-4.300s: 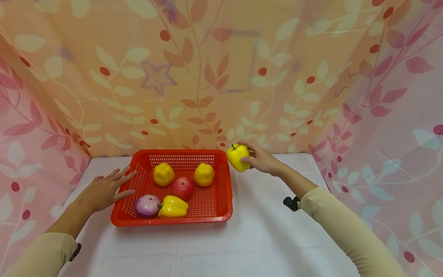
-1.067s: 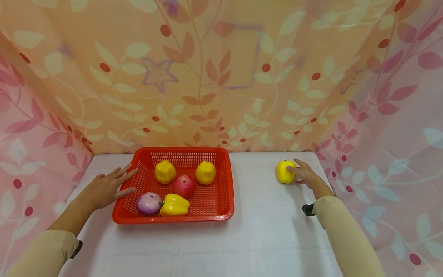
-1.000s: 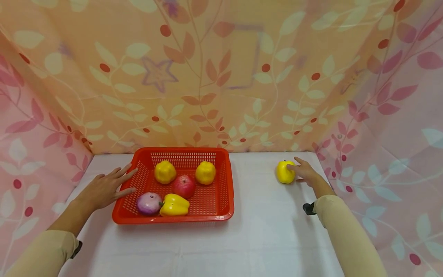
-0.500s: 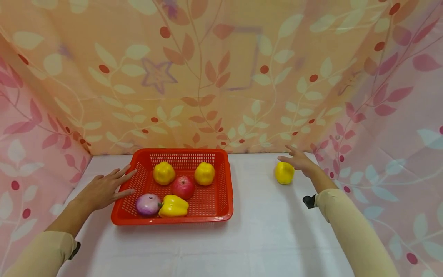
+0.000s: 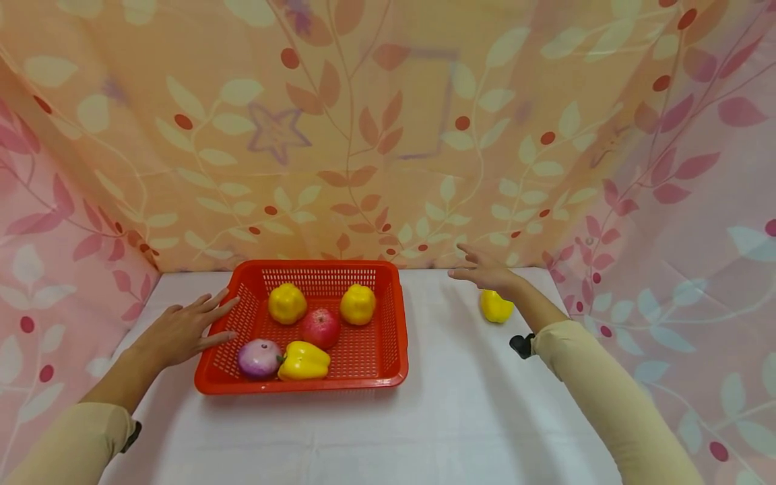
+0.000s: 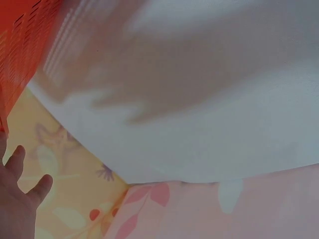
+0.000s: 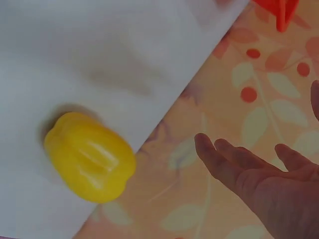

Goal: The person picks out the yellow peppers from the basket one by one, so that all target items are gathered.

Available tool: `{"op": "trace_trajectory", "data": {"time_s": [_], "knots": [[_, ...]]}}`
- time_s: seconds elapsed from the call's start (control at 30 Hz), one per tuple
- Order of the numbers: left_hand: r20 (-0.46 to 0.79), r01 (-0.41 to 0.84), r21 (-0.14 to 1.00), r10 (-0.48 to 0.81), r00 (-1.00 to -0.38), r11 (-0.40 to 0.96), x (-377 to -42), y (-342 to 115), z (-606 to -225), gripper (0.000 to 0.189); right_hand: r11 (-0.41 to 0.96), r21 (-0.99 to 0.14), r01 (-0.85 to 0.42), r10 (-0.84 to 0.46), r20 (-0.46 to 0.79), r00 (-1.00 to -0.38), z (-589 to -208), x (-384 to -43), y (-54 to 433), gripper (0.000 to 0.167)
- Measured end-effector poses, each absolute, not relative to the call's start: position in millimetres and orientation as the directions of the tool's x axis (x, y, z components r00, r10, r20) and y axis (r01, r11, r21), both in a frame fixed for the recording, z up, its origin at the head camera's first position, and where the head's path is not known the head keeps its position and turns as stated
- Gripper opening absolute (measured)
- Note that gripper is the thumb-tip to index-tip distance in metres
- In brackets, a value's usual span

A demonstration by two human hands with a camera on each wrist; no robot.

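My left hand (image 5: pixel 184 331) rests with spread fingers at the left rim of a red plastic basket (image 5: pixel 397 350). Inside the basket lie a yellow bell pepper (image 5: pixel 287 304) at the back left, another yellow bell pepper (image 5: pixel 358 304) at the back right, a red pomegranate-like fruit (image 5: pixel 320 329) in the middle, a purple round vegetable (image 5: pixel 259 358) at the front left, and a yellow bell pepper (image 5: pixel 305 361) on its side. My right hand (image 5: pixel 488 273) hovers, fingers extended and holding nothing, between the basket and a yellow bell pepper (image 7: pixel 90 157) on the table. My right wrist partly hides that pepper in the head view.
A white cloth (image 5: pixel 448 417) covers the table. Floral curtains (image 5: pixel 339 135) stand close behind it and on both sides. Dark wrist straps (image 5: pixel 523 345) show at the sleeves.
My right hand carried a yellow bell pepper from the basket's right side to the table's right, let go of it, then lifted and moved back left. My left hand stayed put.
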State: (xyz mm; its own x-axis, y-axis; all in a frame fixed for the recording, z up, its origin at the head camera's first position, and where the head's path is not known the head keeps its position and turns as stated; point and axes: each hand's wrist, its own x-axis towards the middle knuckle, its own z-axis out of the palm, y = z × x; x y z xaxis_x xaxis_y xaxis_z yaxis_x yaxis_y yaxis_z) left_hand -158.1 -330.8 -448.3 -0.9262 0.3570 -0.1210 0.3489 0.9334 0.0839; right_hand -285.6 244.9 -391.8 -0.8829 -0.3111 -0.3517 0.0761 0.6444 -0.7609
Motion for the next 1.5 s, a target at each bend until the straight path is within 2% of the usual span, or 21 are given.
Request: {"op": "trace_trajectory", "data": {"time_s": [0.17,0.5,1.03,1.5], "knots": [[-0.121,0.340,0.098,0.351,-0.929,0.935,-157.4,-330.0,-448.0,0.080,0.670,-0.742,0.009,-0.349,-0.327,-0.878,-392.3,-282.9,219.9,0.091],[-0.119,0.333,0.113,0.345,-0.931,0.936,-156.0,-329.3,-447.7,0.081,0.632,-0.771,-0.078,-0.447,-0.280,-0.849,-387.5,-274.9,175.0,0.089],[-0.124,0.337,0.102,0.348,-0.929,0.936,-157.0,-330.5,-450.4,0.081,0.584,-0.807,-0.089,-0.515,-0.284,-0.809,-389.3,-266.8,125.9,0.086],[-0.124,0.334,0.100,0.345,-0.930,0.937,-157.1,-331.0,-450.6,0.081,0.572,-0.815,-0.095,-0.533,-0.282,-0.798,-402.5,-262.2,90.3,0.088]]}}
